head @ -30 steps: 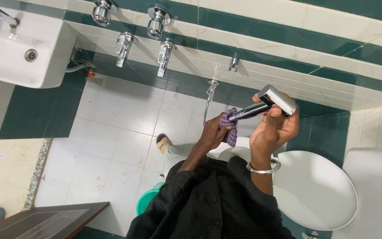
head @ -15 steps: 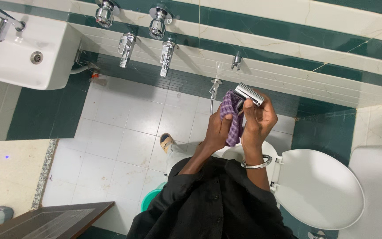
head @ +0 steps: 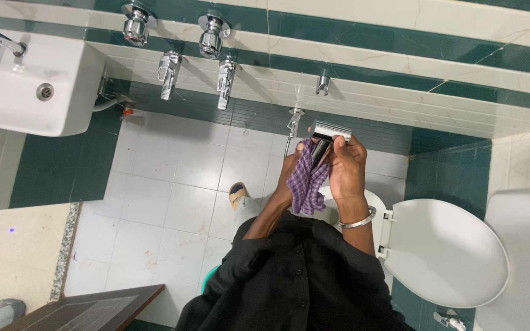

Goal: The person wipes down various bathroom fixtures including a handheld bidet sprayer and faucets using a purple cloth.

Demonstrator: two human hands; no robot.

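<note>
I'm seeing my right hand (head: 346, 164) gripping a chrome hand sprayer (head: 325, 138), fingers closed around its handle, the head sticking out toward the tiled wall (head: 400, 43). My left hand (head: 290, 173) is curled shut on a purple checked cloth (head: 307, 179), pressing it against the sprayer body; the loose end is hanging down beside my wrist. Both hands are touching, held up in front of my chest (black sleeves, steel bangle (head: 357, 220) on the right wrist). Sprayer hose (head: 287, 146) is running to a wall valve just beside it. White toilet lid (head: 446, 251) is sitting near my right hand, washbasin (head: 32, 79) well apart to the left, taps (head: 194, 58) on the wall between.
</note>
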